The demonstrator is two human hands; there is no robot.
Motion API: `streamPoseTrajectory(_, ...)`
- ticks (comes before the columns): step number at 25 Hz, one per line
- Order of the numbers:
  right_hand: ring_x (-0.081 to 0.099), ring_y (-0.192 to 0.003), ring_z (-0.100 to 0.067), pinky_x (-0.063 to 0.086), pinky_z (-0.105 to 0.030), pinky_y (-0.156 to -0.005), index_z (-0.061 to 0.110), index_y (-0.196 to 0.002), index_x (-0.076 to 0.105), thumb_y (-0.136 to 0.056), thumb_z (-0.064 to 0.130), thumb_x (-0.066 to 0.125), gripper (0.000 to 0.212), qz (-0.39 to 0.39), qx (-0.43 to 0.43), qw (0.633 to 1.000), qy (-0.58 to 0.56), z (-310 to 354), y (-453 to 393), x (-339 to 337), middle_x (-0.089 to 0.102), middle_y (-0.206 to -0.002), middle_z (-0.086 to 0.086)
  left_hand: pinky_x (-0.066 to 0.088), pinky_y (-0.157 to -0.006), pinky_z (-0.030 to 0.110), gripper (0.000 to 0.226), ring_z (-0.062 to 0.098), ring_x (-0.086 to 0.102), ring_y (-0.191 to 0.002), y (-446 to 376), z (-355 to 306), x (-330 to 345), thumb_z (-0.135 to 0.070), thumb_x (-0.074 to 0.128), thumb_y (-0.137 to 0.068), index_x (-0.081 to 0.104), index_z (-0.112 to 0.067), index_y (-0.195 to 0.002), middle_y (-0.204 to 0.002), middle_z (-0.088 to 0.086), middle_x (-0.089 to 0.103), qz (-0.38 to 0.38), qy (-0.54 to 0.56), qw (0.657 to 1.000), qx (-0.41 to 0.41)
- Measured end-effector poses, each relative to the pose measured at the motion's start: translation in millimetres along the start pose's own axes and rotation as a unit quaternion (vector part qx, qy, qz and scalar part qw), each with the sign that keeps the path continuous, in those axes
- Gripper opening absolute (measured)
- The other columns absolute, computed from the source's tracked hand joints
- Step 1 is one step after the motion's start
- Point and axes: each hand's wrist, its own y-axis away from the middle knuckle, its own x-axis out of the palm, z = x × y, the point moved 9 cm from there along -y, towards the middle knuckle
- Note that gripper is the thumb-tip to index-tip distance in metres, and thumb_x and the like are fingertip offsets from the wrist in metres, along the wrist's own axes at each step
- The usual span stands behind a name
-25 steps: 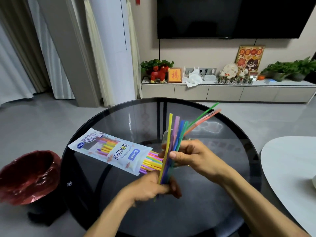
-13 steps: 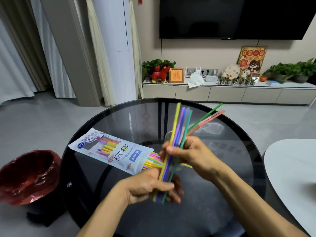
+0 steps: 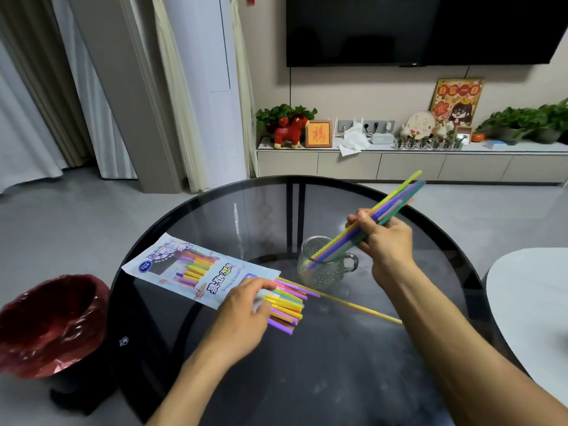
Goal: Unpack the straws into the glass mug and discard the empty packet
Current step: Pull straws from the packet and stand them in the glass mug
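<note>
My right hand (image 3: pixel 384 241) grips a bundle of coloured straws (image 3: pixel 396 196), tilted with its lower ends inside the glass mug (image 3: pixel 322 272) near the middle of the round glass table (image 3: pixel 353 348). Left of the mug lies the white printed straw packet (image 3: pixel 184 265), flat, with several straws (image 3: pixel 285 302) sticking out of its open right end. My left hand (image 3: pixel 242 315) rests over that end, fingers on the protruding straws. One loose yellow straw (image 3: pixel 362 307) lies on the glass in front of the mug.
A bin lined with a red bag (image 3: pixel 49 321) stands on the floor by the table's left edge. A white table (image 3: pixel 528 302) sits at the right. A TV cabinet (image 3: pixel 399 161) with plants and ornaments runs along the far wall.
My right hand has carried the bundle right and back, and its lower ends now sit in the mug. My left hand has let go of the bundle and dropped onto the packet's straws.
</note>
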Motion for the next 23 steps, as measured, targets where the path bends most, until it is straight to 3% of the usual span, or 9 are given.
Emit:
streamPoseTrajectory(4,0.068,-0.082,-0.027,0.058,-0.045,-0.08,0.008,-0.088,0.069,-0.089,0.01,0.067,0.004,-0.019,-0.024,0.993,0.117,-11,5,1,0.072,-0.091,-0.019,0.027,-0.107,0.019,0.034,0.011,0.037,-0.128,2,-2,18,-0.016,0.052,-0.094,0.052,-0.021,-0.127,-0.137,-0.008,0.046,0.043,-0.117,0.991,0.053)
streamPoseTrajectory(8,0.067,-0.084,-0.027,0.06,-0.04,-0.077,-0.003,-0.105,0.067,-0.086,0.01,0.07,0.023,-0.028,-0.012,0.994,0.103,-8,2,-5,0.068,-0.091,-0.016,0.025,-0.11,0.021,0.037,0.008,0.03,-0.134,3,1,19,-0.022,0.053,-0.094,0.049,-0.024,-0.131,-0.145,-0.01,0.038,0.053,-0.115,0.991,0.044)
streamPoseTrajectory(11,0.07,-0.081,-0.03,0.06,-0.042,-0.077,-0.004,-0.1,0.067,-0.085,0.011,0.072,0.022,-0.003,-0.016,0.988,0.151,-1,3,-4,0.068,-0.087,-0.018,0.023,-0.112,0.021,0.037,0.008,0.027,-0.137,5,3,22,-0.019,0.052,-0.095,0.047,-0.025,-0.131,-0.148,-0.01,0.034,0.062,-0.121,0.989,0.049)
streamPoseTrajectory(14,0.072,-0.067,-0.035,0.062,-0.049,-0.068,-0.002,-0.084,0.067,-0.09,0.025,0.065,0.027,0.016,-0.06,0.948,0.311,11,2,-6,0.07,-0.075,-0.021,0.023,-0.113,0.022,0.039,0.007,0.025,-0.138,7,1,22,-0.016,0.05,-0.096,0.045,-0.026,-0.134,-0.15,-0.01,0.032,0.067,-0.122,0.989,0.05)
streamPoseTrajectory(17,0.066,-0.053,-0.031,0.061,-0.04,-0.056,-0.002,-0.085,0.065,-0.096,0.037,0.053,0.043,0.064,-0.015,0.91,0.41,1,5,-7,0.07,-0.068,-0.016,0.022,-0.114,0.023,0.041,0.007,0.023,-0.14,10,0,21,-0.02,0.052,-0.096,0.043,-0.027,-0.136,-0.151,-0.01,0.03,0.074,-0.129,0.988,0.046)
streamPoseTrajectory(21,0.062,-0.058,-0.021,0.052,-0.027,-0.047,-0.002,-0.098,0.066,-0.097,0.019,0.056,0.023,0.145,0.054,0.901,0.406,-7,13,-11,0.072,-0.08,-0.013,0.023,-0.116,0.027,0.047,0.01,0.023,-0.14,11,2,25,-0.012,0.042,-0.097,0.037,-0.028,-0.141,-0.152,-0.009,0.03,0.062,-0.157,0.985,0.041)
streamPoseTrajectory(22,0.063,-0.061,-0.021,0.052,-0.027,-0.048,0.001,-0.097,0.067,-0.095,0.016,0.057,0.018,0.166,0.058,0.878,0.445,-10,16,-13,0.072,-0.084,-0.012,0.023,-0.116,0.031,0.05,0.012,0.024,-0.139,10,2,25,-0.011,0.041,-0.096,0.034,-0.029,-0.142,-0.151,-0.008,0.031,0.053,-0.184,0.981,0.043)
streamPoseTrajectory(23,0.065,-0.068,-0.022,0.053,-0.028,-0.053,0.005,-0.099,0.068,-0.093,0.016,0.059,0.015,0.196,0.047,0.832,0.516,-16,22,-14,0.073,-0.089,-0.012,0.022,-0.117,0.038,0.054,0.016,0.023,-0.14,8,1,27,-0.01,0.04,-0.094,0.031,-0.032,-0.143,-0.152,-0.007,0.029,0.046,-0.22,0.973,0.046)
